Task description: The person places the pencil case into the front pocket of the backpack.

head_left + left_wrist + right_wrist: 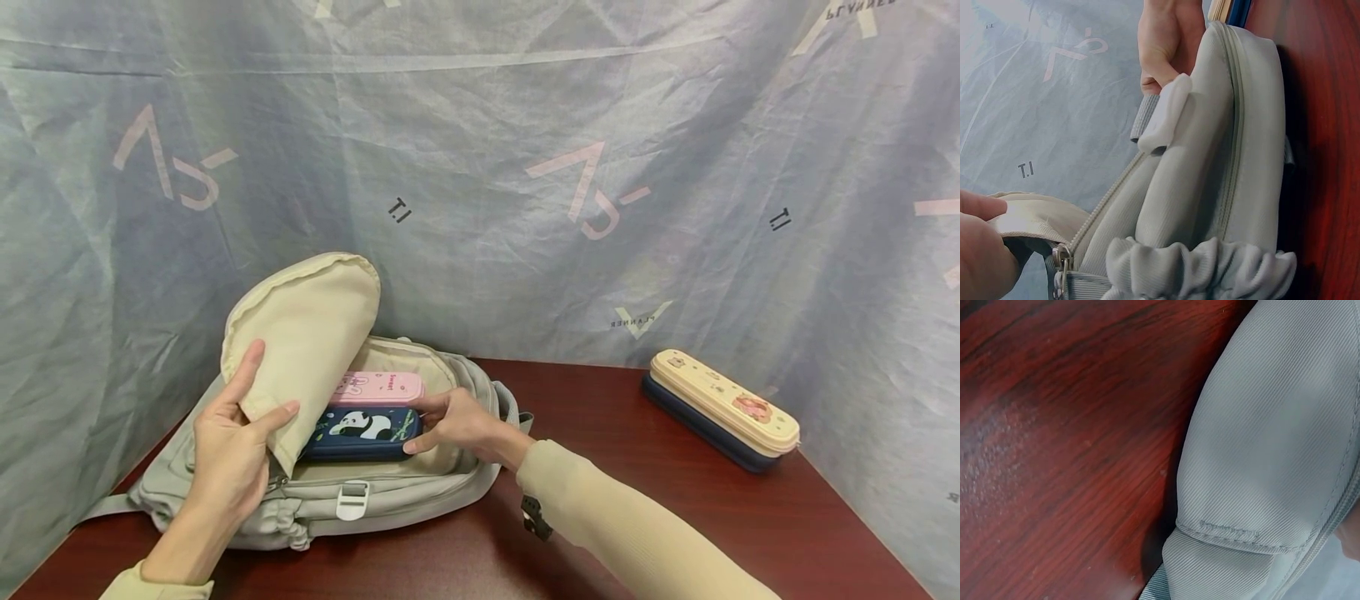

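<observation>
A light grey backpack (405, 500) lies on the table with its main compartment unzipped. My left hand (232, 442) holds up its cream-lined flap (315, 325), thumb on the lining; the left wrist view shows the zipper pulls (1062, 265) close by. Inside the bag, my right hand (465, 425) pinches the right end of a navy pencil case (360, 427) with a panda on it. Just behind that lies a pink pencil case (386, 386) with a bunny print. The flap hides the left ends of both cases. In the right wrist view the bag's grey side (1266, 444) covers most of the hand.
At the right of the dark red table (585, 417) a cream pencil case (723, 398) rests on top of a navy one (697, 423). A grey printed cloth (480, 167) hangs behind and along the sides. A white buckle (352, 500) sits on the bag's near side.
</observation>
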A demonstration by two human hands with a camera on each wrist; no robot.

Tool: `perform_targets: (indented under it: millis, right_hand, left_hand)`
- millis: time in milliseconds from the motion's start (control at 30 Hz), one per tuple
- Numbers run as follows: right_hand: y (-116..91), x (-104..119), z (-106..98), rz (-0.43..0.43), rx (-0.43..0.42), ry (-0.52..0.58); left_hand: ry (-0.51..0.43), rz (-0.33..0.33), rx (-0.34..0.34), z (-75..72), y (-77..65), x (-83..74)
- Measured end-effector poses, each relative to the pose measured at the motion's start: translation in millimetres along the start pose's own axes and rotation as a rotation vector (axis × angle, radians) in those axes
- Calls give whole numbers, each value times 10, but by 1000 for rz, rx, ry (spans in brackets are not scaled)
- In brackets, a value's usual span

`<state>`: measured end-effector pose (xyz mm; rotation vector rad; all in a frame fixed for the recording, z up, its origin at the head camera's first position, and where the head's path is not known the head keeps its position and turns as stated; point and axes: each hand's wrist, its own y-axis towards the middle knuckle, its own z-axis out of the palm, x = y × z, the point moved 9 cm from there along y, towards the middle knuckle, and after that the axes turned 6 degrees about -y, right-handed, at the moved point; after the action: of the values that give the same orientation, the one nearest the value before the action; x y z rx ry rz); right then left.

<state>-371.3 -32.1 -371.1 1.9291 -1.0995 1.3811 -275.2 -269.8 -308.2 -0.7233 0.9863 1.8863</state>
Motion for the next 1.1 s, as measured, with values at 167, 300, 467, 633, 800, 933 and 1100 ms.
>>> perform_targets:
  millis: [167,300,467,633,800,933,1100]
  right_hand:
    - [-17,3,-4,-6,-22,30]
    - [-1,-1,15,-6,-34,37]
    - [28,-5,51,-9,-32,36]
    - [31,3,72,-14,-27,38]
    - [23,7,86,-12,-25,41]
    - [25,-1,89,-10,-30,39]
    - [23,-6,97,-6,-31,31]
  left_hand:
    - [0,-5,-1,8,8,4]
    - [9,-6,-6,1,7,1]
    - [-4,-8,-8,-7,2,2]
    - [-4,-11,-7,-4,5,6]
    - [4,-11,-10,-10,2,4]
    - [1,-10,-8,-8,0,3]
    - [3,-8,-9,-13,-9,7]
